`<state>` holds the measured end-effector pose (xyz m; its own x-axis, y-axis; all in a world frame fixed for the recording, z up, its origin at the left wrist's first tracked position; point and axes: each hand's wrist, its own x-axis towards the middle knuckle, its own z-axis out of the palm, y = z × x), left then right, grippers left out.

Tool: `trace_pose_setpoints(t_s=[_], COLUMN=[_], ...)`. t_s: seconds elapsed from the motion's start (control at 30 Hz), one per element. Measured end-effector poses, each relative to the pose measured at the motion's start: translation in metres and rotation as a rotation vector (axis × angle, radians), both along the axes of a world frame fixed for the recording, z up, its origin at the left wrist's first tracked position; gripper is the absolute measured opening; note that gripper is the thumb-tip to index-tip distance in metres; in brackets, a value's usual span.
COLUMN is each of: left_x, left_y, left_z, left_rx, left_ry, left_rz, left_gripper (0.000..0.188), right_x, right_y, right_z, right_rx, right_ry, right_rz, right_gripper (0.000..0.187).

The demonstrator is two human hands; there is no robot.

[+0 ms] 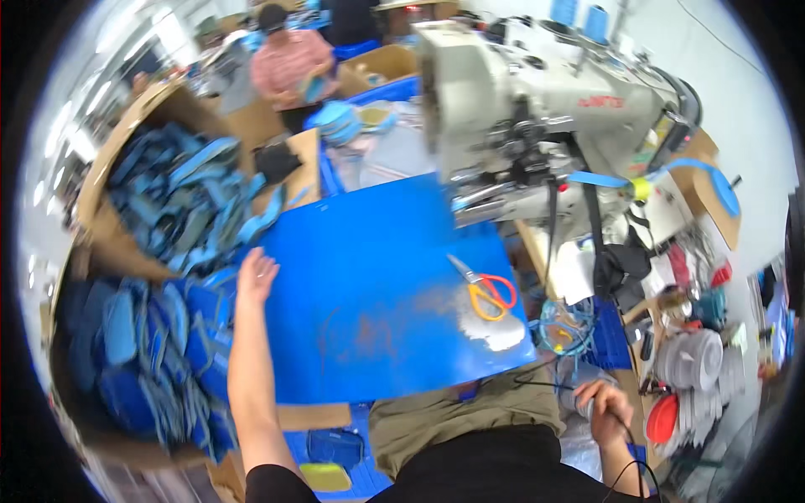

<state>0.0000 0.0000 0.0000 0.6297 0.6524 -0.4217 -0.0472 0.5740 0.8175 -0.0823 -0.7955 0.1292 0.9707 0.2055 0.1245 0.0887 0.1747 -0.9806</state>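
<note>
In the head view, your left hand point(257, 275) is loosely spread over the left edge of the blue tabletop point(381, 239), with cut blue fabric strips point(205, 197) heaped in a cardboard box point(105, 189) just beyond and left of it. Your right hand point(605, 408) curls around a thin black cable point(543, 383), while orange-and-yellow-handled scissors point(475, 279) lie between your hands, farther forward than the right, below the industrial sewing machine point(558, 92).
</note>
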Motion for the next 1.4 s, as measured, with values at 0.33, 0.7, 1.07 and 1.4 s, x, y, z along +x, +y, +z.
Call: trace_pose_setpoints(t_s=[0.33,0.7,1.07,1.4], left_x=[0.120,-0.018,-0.161,-0.077], left_y=[0.089,-0.120,-0.253,-0.241], left_z=[-0.024,0.102,0.171,0.355], left_rx=[-0.021,-0.006,-0.087,0.887], left_ry=[-0.195,-0.620,-0.412,-0.436], left_rz=[0.234,0.278,0.052,0.128], left_gripper=[0.052,0.013,0.033,0.057], right_x=[0.159,0.033,-0.001,0.027], right_y=[0.025,-0.037,0.118,0.151], right_z=[0.114,-0.027,-0.170,-0.288], right_rx=[-0.643,-0.989,-0.882,-1.305], right_ry=[-0.238,0.856,0.196,0.215], right_rz=[-0.030,0.938,0.810,1.332], right_gripper=[0.087,0.086,0.033,0.044])
